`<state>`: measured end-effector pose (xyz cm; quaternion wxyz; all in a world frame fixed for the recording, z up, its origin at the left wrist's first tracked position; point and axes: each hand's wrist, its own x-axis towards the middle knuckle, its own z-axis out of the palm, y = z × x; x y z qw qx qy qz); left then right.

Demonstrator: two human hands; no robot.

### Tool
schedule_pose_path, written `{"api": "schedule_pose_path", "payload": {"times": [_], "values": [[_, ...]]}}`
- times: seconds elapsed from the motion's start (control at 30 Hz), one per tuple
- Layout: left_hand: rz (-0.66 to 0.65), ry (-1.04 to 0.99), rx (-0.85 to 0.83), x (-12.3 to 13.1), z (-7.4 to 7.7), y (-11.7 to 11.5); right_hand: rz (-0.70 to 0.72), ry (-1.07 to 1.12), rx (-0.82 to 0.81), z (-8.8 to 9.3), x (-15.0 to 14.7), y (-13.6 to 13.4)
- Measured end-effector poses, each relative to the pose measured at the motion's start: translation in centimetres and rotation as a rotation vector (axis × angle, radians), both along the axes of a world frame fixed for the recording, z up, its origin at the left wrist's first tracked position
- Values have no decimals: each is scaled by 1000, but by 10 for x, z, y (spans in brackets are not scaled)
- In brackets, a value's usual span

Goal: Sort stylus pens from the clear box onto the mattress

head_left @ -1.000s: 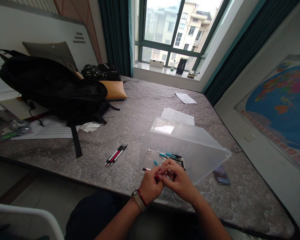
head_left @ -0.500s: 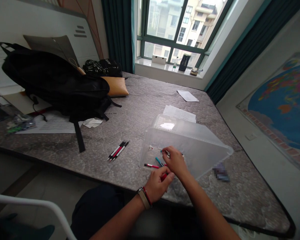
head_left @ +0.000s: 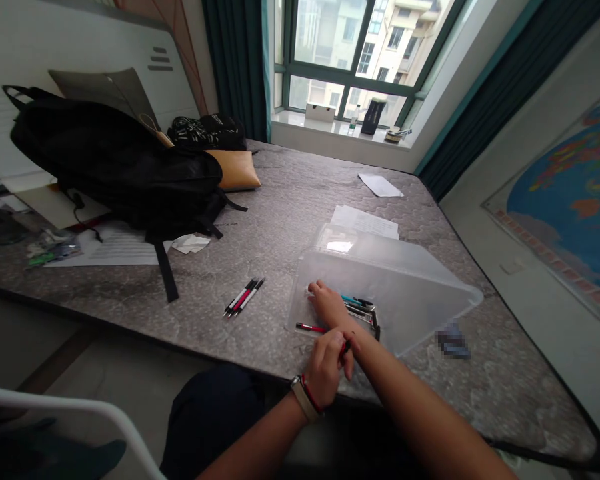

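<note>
Two hands work at the near edge of a grey quilted mattress (head_left: 280, 220). The left hand (head_left: 330, 365), a band on its wrist, is clenched round a short pen (head_left: 347, 346); only its dark end shows past the fingers, pointing away from the person, and the rest is hidden in the fist. The right hand (head_left: 329, 305) crosses just beyond it and lies inside a clear plastic box (head_left: 430, 293), fingers stretched toward the box's left far corner; whether they pinch anything cannot be told. Beside that hand a thin red pen (head_left: 310, 327) lies on the box floor, long axis running left to right along the near wall, and a loose bunch of teal and dark pens (head_left: 357, 305) lies to the right, partly covered by the wrist. Left of the box, three pens (head_left: 244, 297) lie side by side on the mattress, slanting away to the right. Farther off are white paper sheets (head_left: 365, 221), a slumped black backpack (head_left: 115, 167) and a smooth orange cushion (head_left: 235, 171).
</note>
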<state>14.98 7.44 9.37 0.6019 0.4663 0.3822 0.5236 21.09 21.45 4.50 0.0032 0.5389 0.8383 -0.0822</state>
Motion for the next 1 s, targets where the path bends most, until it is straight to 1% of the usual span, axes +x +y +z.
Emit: {"api": "schedule_pose_path", "payload": {"times": [0.1,0.17,0.23,0.43,0.5,0.57,0.67,0.73,0.77,0.87,0.93,1.0], "values": [[-21,-28,-9,8,1,3,-20,-7,-42,2,1,3],[-35,-62,-18,12,1,5,-4,-14,-71,3,1,6],[-21,-83,-22,14,2,9,19,-13,-81,2,1,8],[28,-56,9,9,-1,17,55,-30,-104,2,5,11],[40,-51,9,7,-3,18,12,0,-85,3,10,9],[47,-44,0,5,-4,20,-75,89,-54,4,20,5],[57,-33,-22,3,-7,23,-225,346,-33,9,42,-10],[69,-33,-33,2,-9,26,-279,552,-16,18,57,-24],[78,-32,-38,1,-10,28,-279,645,-15,24,63,-31],[133,-4,-61,-4,-14,32,-249,874,-27,51,72,-51],[177,26,-68,-7,-16,35,-207,925,-26,72,69,-61],[200,65,-73,-10,-19,37,-87,890,-27,89,63,-69]]}}
